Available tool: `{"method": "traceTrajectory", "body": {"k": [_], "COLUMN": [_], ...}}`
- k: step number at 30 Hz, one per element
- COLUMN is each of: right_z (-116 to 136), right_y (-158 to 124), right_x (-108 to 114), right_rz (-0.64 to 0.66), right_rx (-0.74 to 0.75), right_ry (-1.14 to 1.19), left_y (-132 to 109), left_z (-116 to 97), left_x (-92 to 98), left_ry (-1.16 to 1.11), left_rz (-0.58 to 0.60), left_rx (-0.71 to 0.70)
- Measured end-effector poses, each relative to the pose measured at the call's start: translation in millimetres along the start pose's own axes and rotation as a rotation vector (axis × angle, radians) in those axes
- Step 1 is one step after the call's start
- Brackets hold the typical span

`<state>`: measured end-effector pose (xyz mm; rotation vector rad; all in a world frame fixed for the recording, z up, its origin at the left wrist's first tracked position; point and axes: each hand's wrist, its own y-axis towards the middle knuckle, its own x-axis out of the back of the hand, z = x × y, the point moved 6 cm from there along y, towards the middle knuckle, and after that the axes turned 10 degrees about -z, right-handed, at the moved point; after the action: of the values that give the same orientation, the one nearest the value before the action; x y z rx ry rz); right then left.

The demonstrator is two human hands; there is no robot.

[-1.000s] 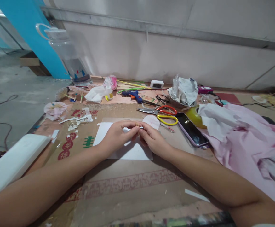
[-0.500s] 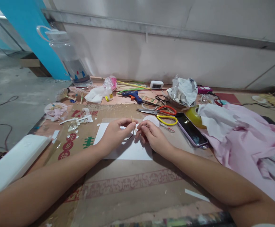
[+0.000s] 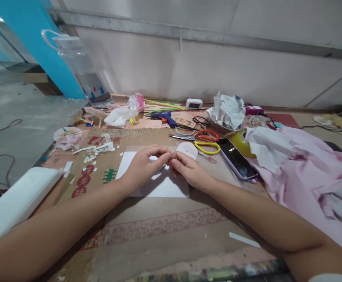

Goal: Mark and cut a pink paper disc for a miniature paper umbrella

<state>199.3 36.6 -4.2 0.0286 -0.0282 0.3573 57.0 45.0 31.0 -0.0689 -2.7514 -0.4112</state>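
Observation:
My left hand (image 3: 147,162) pinches a small bundle of thin bamboo sticks (image 3: 167,150), mostly hidden by the fingertips. Closed thumb to finger, my right hand (image 3: 190,168) meets it at the bundle; what lies inside its pinch is hidden. Both hands are over a white sheet of paper (image 3: 159,190). A dark ring-shaped thing (image 3: 160,170) shows partly below the left thumb. Just behind the right hand lies a white paper disc (image 3: 187,149). Scissors (image 3: 198,140) with one red and one yellow handle rest beyond it.
A phone (image 3: 237,158) and pink cloth (image 3: 306,172) lie to the right. At the back are a blue glue gun (image 3: 164,117), a small bottle (image 3: 134,115) and a bowl (image 3: 225,127) with crumpled cloth. Paper scraps (image 3: 91,156) and a water bottle (image 3: 84,70) are at left.
My right hand has come closer to my left, and their fingertips now meet at the sticks. The bundle shows less than before. The view has shifted slightly.

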Motion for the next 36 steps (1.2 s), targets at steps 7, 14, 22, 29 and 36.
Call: {"method": "traceTrajectory", "body": {"k": [7,14,22,29,36], "right_z": [4.7,1.0,6.0,7.1,4.7], "right_y": [3.1,6.7,5.4,5.7,3.2], "right_x": [9.7,14.6,11.7,13.7,9.9], "right_rz": [-0.062,-0.159,-0.117,-0.145,-0.110], "right_rx": [-0.035,-0.052,-0.022,0.000,-0.010], "right_ry": [0.029,0.085,0.167,0.149,0.054], "left_y": [0.9,-1.9,-4.4,-3.4,-4.1], "left_z": [2.1,-3.2,-5.6,-3.9,-1.6], "left_x": [9.0,3.8,-2.8,-6.8,-6.1], "left_ry": [0.007,0.040,0.080,0.099,0.068], "left_rz": [-0.116,-0.065,0.021,0.062,0.044], "left_rx": [0.001,-0.052,-0.060,-0.095,-0.044]}}
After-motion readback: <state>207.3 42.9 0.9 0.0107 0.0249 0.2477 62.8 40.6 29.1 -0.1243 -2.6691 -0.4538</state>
